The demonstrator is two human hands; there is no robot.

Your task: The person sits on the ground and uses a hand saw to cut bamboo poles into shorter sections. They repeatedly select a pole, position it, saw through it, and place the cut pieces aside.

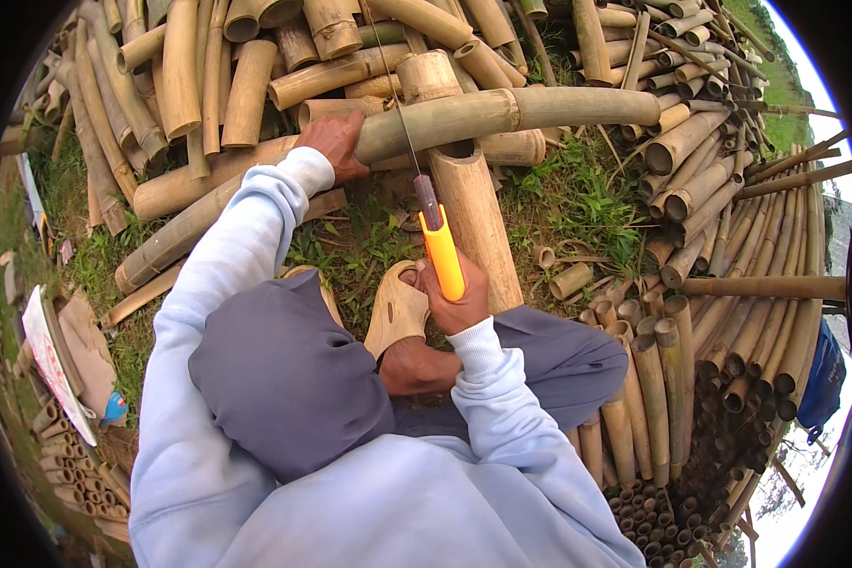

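My left hand [336,144] is closed around the left end of a greenish-brown bamboo pole [559,107], which lies crosswise in front of me. The pole rests over a thick bamboo post [480,227] with a hollow opening near its top. In my right hand [461,293] is the orange and dark handle of a handsaw [442,251]. Its thin blade runs away from me across the pole, just right of my left hand. How deep the blade sits in the pole I cannot tell.
Cut bamboo lengths [251,90] are heaped beyond the pole. More stacked bamboo [691,142] and upright pieces [648,398] stand to my right. Grass [587,204] covers the ground ahead. My sandalled foot [398,308] is beside the post. A blue bag [824,379] hangs far right.
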